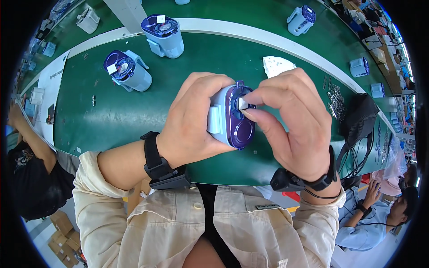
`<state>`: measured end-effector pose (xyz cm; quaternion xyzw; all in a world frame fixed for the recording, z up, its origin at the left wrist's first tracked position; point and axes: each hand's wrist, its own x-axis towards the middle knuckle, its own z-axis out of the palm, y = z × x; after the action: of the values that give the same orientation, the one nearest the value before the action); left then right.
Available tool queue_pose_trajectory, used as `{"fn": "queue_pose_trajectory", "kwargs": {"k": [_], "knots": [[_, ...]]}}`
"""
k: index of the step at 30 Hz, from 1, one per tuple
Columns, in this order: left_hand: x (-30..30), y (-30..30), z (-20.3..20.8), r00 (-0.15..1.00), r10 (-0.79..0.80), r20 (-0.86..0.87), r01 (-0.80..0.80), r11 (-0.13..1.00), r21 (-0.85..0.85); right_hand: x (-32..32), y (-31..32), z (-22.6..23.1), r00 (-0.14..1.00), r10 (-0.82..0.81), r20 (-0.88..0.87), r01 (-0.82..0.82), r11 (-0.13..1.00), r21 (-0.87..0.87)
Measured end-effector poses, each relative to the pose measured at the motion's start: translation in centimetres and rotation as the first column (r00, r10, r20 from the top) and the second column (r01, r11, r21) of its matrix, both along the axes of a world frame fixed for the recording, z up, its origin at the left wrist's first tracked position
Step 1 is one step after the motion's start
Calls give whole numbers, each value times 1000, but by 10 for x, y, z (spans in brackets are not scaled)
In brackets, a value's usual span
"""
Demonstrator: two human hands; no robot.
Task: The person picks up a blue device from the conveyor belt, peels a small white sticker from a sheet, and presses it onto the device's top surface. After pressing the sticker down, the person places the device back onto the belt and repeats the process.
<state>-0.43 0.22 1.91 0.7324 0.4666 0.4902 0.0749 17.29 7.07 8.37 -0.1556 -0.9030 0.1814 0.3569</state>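
Note:
My left hand (187, 120) is wrapped round a light blue plastic jug (216, 118) with a dark purple lid and a pale side handle, held above the green table. Its lid is turned toward me. With thumb and forefinger, my right hand (295, 123) pinches a small white tag (242, 103) at the round recess in the lid. Whether the tag is stuck down there cannot be made out. Two similar jugs, a nearer one (134, 76) and a farther one (167, 40), stand on the table at the far left, each with a white tag on its lid.
A heap of small metal parts (336, 102) lies at the right, beside a black bag (359, 114) with cables. White paper (277, 66) lies beyond my right hand. A white rail (232, 27) crosses the table, with more jugs past it. People sit on both sides.

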Motion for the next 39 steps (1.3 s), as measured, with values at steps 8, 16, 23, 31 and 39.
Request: {"fn": "queue_pose_trajectory", "kwargs": {"k": [8,16,23,31,39], "knots": [[-1,-1,-5,995,-53,79,60,994,-87,7,-3,4,999,-39,-1,38,973,-229],[4,-5,-6,969,-115,217,133,989,-66,-8,7,-28,938,244,-245,-345,613,-711],[1,-4,-8,979,-95,183,104,994,-42,-24,-10,-44,836,132,-532,-548,243,-800],[1,-2,-18,972,-117,203,122,992,-13,-22,-3,-42,845,232,-482,-525,195,-828],[2,-5,-26,931,-146,334,188,977,-98,-21,-8,-38,832,36,-554,-553,-24,-833]]}}
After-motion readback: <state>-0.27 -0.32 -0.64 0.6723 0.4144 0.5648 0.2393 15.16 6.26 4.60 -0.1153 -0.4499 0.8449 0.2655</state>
